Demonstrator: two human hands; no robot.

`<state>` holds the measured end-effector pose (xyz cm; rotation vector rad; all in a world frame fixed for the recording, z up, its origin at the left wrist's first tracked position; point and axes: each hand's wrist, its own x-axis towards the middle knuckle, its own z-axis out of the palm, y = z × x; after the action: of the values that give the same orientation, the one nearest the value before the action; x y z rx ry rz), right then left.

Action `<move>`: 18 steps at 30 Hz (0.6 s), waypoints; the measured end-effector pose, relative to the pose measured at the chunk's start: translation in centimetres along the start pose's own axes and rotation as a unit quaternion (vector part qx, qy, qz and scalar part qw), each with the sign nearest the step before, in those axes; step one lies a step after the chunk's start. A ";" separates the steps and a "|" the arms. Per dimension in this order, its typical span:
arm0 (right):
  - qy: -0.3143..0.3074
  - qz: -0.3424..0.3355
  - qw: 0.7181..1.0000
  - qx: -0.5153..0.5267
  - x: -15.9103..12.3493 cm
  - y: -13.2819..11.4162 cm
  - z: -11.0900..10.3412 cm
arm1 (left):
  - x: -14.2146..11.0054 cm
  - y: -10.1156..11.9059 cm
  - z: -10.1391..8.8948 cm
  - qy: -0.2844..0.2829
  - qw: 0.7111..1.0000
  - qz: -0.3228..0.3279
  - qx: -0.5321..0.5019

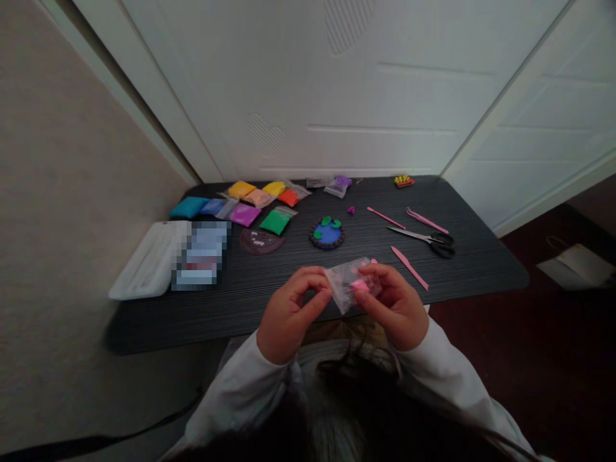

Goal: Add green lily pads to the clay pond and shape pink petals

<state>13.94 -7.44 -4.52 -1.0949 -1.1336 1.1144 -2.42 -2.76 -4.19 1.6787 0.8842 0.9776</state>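
Observation:
Both hands hold a small clear plastic bag (341, 294) with a lump of pink clay (360, 285) inside, above the table's front edge. My left hand (293, 314) pinches the bag's left edge between thumb and fingertips. The fingers of my right hand (397, 308) are closed on the bag's right part, around the pink lump. A bit of pink shows just behind the right fingers. Beyond the bag lies a round clay pond (328, 233), blue with a dark brown rim and green leaf shapes on it.
Bagged clays, such as a green one (276, 221), lie at the back left beside a white tray (149, 260). To the right are black-handled scissors (426, 238), a pink knife tool (409, 267), a thin pink stick (385, 217) and pink tweezers (427, 220). A white door (308, 83) stands behind.

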 end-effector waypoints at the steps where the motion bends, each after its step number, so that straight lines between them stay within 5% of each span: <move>1: 0.010 0.003 1.000 0.000 0.1 -0.1 -0.2 | 0.0 -0.1 -0.1 0.021 1.000 -0.006 -0.017; 5: 0.050 0.006 0.999 -0.017 0.2 -0.2 -1.2 | 0.1 -0.5 -0.4 0.099 0.984 -0.076 -0.126; 10: 0.111 -0.040 0.991 -0.066 1.7 -0.9 -4.0 | 0.0 -1.0 -0.2 0.096 0.950 -0.175 -0.240; 18: 0.166 -0.060 0.966 -0.188 10.2 0.3 -10.5 | 0.1 -1.1 0.4 0.080 0.944 -0.188 -0.259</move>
<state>25.17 1.94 -4.75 -1.4253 -1.1465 0.6012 -2.19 -2.53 -5.35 0.9536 0.9139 0.9811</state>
